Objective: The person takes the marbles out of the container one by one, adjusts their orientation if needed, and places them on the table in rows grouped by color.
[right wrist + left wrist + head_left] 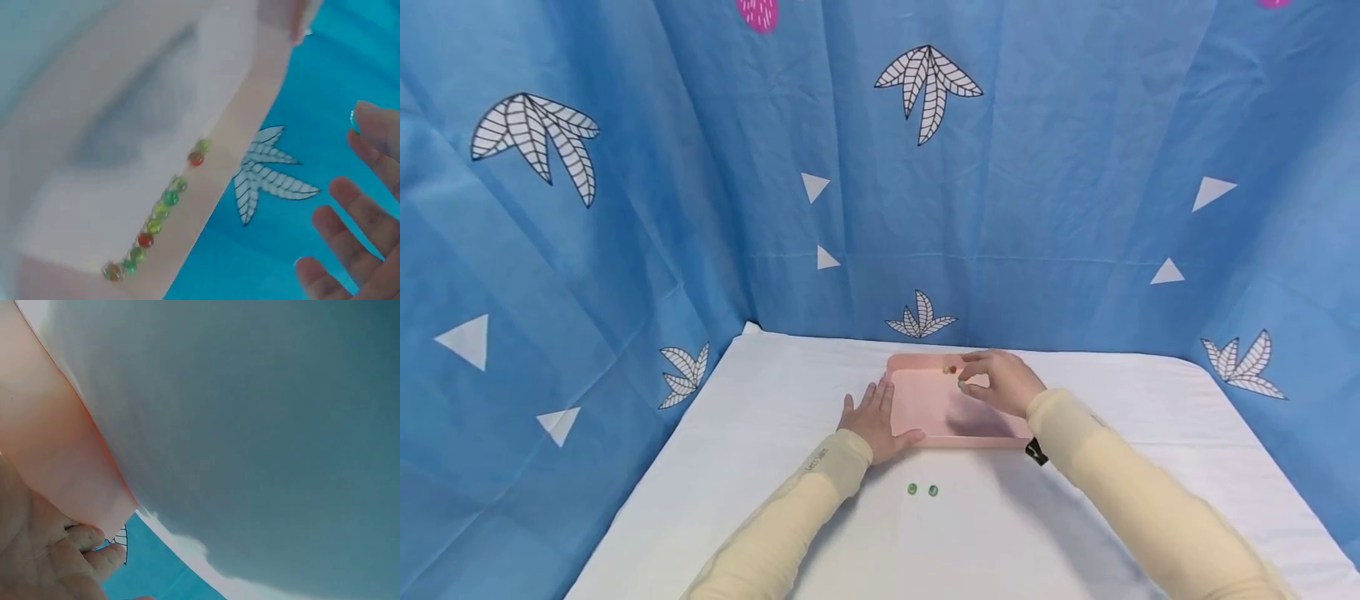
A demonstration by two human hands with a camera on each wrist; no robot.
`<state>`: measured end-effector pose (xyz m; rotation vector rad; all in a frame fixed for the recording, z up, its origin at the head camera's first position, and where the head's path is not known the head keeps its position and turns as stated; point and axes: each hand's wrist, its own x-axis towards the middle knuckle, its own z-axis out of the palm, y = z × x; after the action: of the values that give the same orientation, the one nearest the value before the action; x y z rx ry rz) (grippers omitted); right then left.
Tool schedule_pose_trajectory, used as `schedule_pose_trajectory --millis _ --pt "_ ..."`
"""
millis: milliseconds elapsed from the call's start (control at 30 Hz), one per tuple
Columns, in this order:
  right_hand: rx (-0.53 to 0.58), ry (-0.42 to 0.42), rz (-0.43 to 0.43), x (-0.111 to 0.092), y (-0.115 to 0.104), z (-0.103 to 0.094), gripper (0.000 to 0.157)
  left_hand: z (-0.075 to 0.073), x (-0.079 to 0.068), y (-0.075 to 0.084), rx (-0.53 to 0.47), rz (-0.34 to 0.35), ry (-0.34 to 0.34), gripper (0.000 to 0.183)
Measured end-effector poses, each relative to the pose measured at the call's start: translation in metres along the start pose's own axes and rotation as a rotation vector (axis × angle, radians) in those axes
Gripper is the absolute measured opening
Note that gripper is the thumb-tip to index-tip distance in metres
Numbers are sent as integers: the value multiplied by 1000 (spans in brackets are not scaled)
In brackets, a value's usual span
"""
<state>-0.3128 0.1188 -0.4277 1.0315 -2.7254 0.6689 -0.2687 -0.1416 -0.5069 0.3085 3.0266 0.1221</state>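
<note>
A shallow pink tray (917, 442) lies on the white-covered table. My left hand (876, 421), fingers spread, rests against its left side, the thumb at the front rim; the left wrist view shows that hand (56, 550) beside the pink wall. Over the tray, my right hand (1000, 382) pinches a small greenish marble (961, 384) between thumb and forefinger. In the right wrist view its other fingers (350, 231) stand apart, and only a sliver of the marble shows. Several green, yellow-green and red marbles (170, 198) line the tray's far wall, with one gap.
Two green marbles, a left one (912, 489) and a right one (933, 491), lie on the white cloth (970, 542) in front of the tray. A small black object (1037, 452) shows under the right wrist. Blue curtain (1037, 208) surrounds the table's back and sides.
</note>
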Motion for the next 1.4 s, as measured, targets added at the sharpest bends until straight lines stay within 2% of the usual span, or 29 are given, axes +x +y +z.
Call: schedule_pose_trajectory --millis 167,233,367,600,833,967,1300,1400 --pt "77 113 0 -29 -11 9 14 0 0 0 10 6 -1 111" --pt "88 132 31 -39 -18 13 14 1 1 -1 16 11 9 111" --pt "102 149 43 -57 -28 19 14 2 2 0 14 20 18 110" --pt "197 50 98 -78 -42 31 16 0 3 0 -15 14 12 109" --pt "159 -65 85 -90 -47 48 15 -1 4 0 -38 6 10 110" --pt "158 -116 110 -93 -48 56 15 -1 5 0 -34 7 4 109" --pt "156 -182 180 -96 -44 62 13 -3 5 0 -7 11 -2 109" --pt "149 -195 178 -96 -44 63 12 -2 5 1 3 8 -11 109"
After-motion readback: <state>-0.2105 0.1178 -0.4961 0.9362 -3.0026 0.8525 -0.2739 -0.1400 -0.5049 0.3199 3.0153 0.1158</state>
